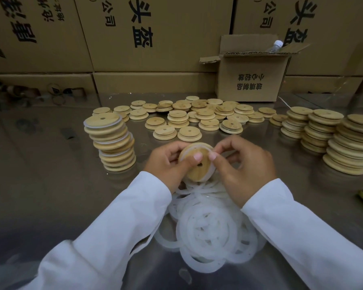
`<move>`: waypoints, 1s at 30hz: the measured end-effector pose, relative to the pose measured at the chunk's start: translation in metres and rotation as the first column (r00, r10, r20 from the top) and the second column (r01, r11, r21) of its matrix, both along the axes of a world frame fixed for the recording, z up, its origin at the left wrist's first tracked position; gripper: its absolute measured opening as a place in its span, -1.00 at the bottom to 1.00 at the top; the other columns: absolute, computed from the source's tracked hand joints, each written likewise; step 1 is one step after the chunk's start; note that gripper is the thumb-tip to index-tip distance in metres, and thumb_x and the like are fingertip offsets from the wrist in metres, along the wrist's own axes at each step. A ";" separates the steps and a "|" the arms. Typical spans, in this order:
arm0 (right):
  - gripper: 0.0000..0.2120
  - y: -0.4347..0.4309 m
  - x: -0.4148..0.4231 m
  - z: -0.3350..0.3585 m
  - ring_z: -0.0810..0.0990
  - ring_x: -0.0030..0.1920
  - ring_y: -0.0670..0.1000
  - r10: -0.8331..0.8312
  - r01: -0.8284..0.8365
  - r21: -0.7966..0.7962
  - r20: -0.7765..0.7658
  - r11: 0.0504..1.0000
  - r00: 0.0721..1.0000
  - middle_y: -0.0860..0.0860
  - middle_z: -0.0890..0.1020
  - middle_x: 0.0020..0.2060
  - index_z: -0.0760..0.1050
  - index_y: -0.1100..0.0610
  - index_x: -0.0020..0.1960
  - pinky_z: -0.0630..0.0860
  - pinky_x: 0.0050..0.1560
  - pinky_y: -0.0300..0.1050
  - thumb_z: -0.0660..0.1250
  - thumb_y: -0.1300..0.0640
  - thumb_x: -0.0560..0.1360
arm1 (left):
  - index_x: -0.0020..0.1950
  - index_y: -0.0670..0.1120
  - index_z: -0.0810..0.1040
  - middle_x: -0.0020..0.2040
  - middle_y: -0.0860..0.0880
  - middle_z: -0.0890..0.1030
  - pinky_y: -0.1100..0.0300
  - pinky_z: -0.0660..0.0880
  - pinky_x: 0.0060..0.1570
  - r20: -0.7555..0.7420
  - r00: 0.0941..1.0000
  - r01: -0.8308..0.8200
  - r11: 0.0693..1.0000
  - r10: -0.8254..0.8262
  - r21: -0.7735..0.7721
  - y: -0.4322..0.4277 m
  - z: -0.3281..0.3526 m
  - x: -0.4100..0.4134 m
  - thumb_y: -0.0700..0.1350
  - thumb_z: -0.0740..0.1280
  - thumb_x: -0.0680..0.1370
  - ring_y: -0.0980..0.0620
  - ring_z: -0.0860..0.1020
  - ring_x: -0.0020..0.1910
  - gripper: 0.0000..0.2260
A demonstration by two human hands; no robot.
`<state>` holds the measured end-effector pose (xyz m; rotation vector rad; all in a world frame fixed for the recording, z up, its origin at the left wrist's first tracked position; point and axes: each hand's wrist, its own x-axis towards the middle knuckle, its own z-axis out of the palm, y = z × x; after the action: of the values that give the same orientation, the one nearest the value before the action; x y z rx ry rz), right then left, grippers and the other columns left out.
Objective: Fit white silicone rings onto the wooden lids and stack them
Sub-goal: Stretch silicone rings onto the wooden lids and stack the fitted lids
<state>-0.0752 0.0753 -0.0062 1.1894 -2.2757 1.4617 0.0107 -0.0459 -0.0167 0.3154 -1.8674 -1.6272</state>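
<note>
Although the far-left objects are too blurred to name, a stack of ringed lids (111, 143) stands on the bench (50, 164). The left hand (168, 164) and right hand (245, 166) grip a tilted wooden lid (197, 164) above the loose silicone rings (210, 227), with the thumbs partly covering its hole. The rightmost lid stacks (348, 143) are cut off by the frame edge.

Shiny, reflective metal worktop (42, 168). Along its back edge, a wall of large cardboard cartons (166, 38) with black print. At back right, against that wall, a small open box (252, 80), flaps up; a clear bottle (276, 46) with white cap poking above its rim. Far left, blurred brown hoops (57, 91), possibly tape cores. Thin white cord (284, 103) just beside the small box.
</note>
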 end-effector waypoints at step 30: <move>-0.91 -0.003 0.002 -0.002 0.59 -0.26 -0.09 0.110 -0.071 -0.179 0.219 0.981 0.970 -0.12 0.61 -0.31 0.52 -0.05 -0.23 0.51 -0.20 -0.21 0.40 0.12 0.38 | -0.16 -0.08 0.59 -0.29 0.00 0.67 0.14 0.60 -0.25 -0.034 0.997 -0.066 0.989 0.071 0.134 0.001 0.002 0.001 -0.22 0.40 0.42 0.06 0.63 -0.28 -0.94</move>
<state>-0.0732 0.0725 -0.0084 1.1411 -2.2033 1.8738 0.0117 -0.0451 -0.0142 0.3969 -1.7049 -1.7023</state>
